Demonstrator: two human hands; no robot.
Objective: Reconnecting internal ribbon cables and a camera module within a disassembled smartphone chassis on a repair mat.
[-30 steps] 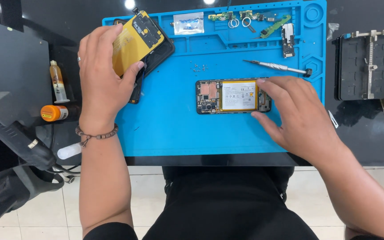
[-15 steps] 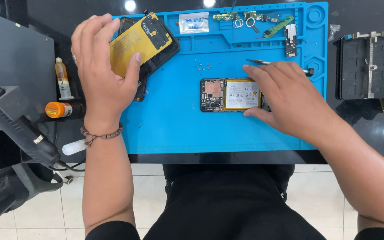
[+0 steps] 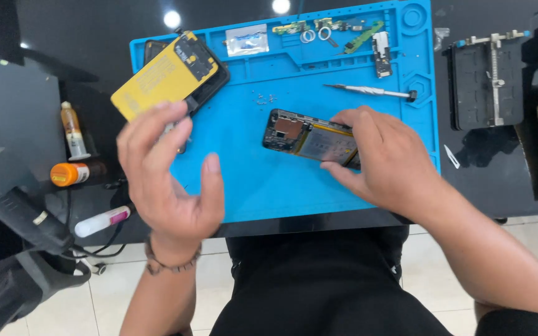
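While the right hand stays planted on the opened phone, the scene reads as follows.

What changed: half a second ago the left hand [image 3: 169, 177] was gripping the yellow battery-and-back-cover stack [image 3: 169, 74]; now it has let go and pulled back toward the near edge, blurred with motion.
Meaning: the yellow stack is parked at the far left corner of the blue repair mat [image 3: 250, 180], and the work in hand narrows to the opened phone alone.
Left hand: empty, fingers loosely spread, palm facing up-right, hovering over the mat's left side, touching nothing.
Right hand: [image 3: 381, 158] pressed down on the opened phone [image 3: 306, 137], fingertips along its right end and far edge, thumb at the near edge; it holds the phone flat rather than lifting it.
Opened phone: middle of the mat, lying flat, circuit board at its left end, pale battery beside it.
Screwdriver: [image 3: 372, 91] on the mat just beyond the right hand, apart from it.
Small parts: flex cables and rings [image 3: 325, 30] in the mat's far trays; tiny screws [image 3: 264, 98] loose left of the screwdriver.
Off the mat: glue bottles [image 3: 73, 152] at left, black holding jig [image 3: 487, 78] at right.
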